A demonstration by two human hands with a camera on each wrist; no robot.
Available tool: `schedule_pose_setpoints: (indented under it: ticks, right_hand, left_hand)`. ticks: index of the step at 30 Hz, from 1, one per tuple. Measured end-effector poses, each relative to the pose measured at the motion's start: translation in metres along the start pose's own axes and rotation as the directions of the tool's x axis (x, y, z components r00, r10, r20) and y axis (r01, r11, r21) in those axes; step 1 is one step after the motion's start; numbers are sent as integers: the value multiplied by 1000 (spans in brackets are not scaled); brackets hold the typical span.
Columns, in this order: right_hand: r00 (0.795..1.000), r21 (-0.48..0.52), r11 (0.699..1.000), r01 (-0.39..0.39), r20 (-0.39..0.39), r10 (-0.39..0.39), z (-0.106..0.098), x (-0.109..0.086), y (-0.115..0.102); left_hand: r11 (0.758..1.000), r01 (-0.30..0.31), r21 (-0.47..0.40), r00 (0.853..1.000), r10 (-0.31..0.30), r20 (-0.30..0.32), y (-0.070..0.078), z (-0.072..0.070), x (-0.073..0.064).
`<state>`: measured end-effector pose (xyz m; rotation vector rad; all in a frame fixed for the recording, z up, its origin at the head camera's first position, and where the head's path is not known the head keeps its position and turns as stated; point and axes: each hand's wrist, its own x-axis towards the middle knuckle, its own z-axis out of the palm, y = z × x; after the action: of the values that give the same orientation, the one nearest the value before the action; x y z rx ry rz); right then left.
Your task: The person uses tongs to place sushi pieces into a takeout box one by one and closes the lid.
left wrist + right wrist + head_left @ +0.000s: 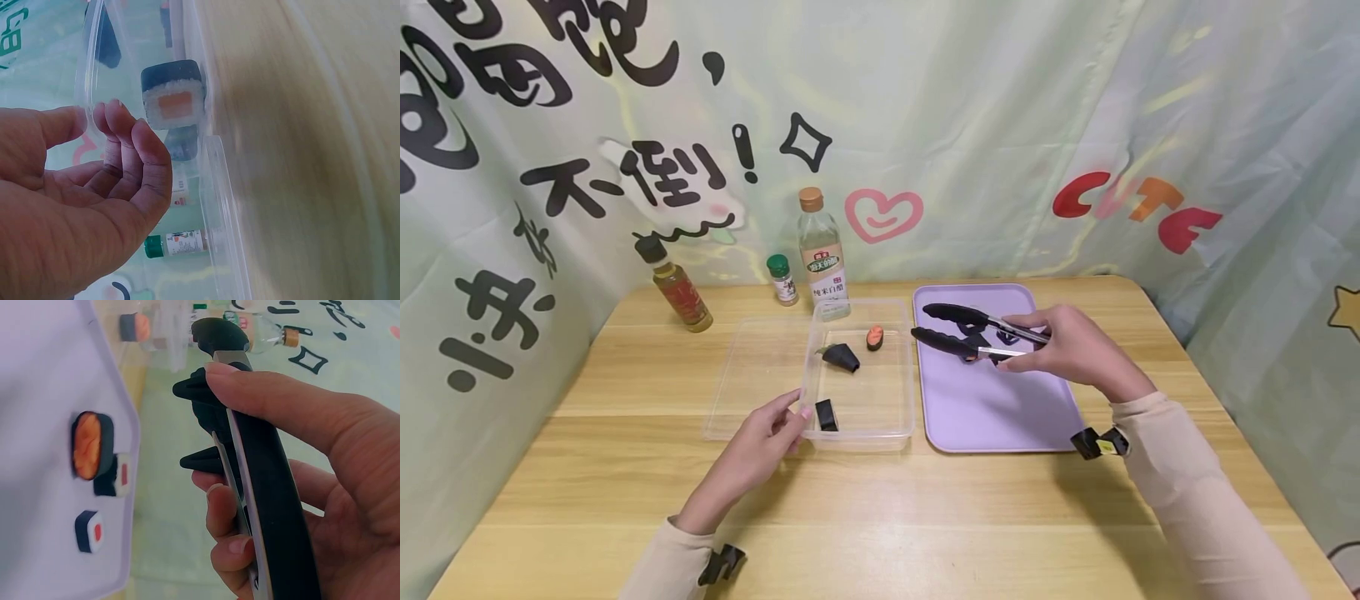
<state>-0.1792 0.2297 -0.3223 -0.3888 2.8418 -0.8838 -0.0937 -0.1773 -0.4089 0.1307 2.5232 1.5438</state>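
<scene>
My left hand (767,437) pinches the near left corner of a clear plastic container (868,429) between thumb and fingers. Inside it lie a black cone-shaped sushi hand roll (841,357), an orange-topped sushi piece (875,337) and a square sushi roll (172,94) with an orange centre. My right hand (1067,354) grips black-tipped metal tongs (981,321), their jaws apart with nothing between them. The tongs hang over a purple tray (1000,417). On the tray are an orange-topped sushi piece (87,447), a small round roll (90,531) and another roll (115,475), partly hidden by the tongs in the head view.
A clear lid (752,375) lies left of the container, partly under it. Behind stand a tall clear bottle (823,258), a green-capped shaker (782,281) and an oil-coloured bottle (679,287). A printed curtain (985,167) borders the wooden table (880,525).
</scene>
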Motion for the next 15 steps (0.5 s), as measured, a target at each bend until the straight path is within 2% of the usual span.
schedule_pose_setpoints:
  ticks: [15]
  right_hand:
    - [996,27,996,-87,14,87,8,-11,37]
  left_hand:
    - [1000,5,2,1000,-5,-6,-1,0,0]
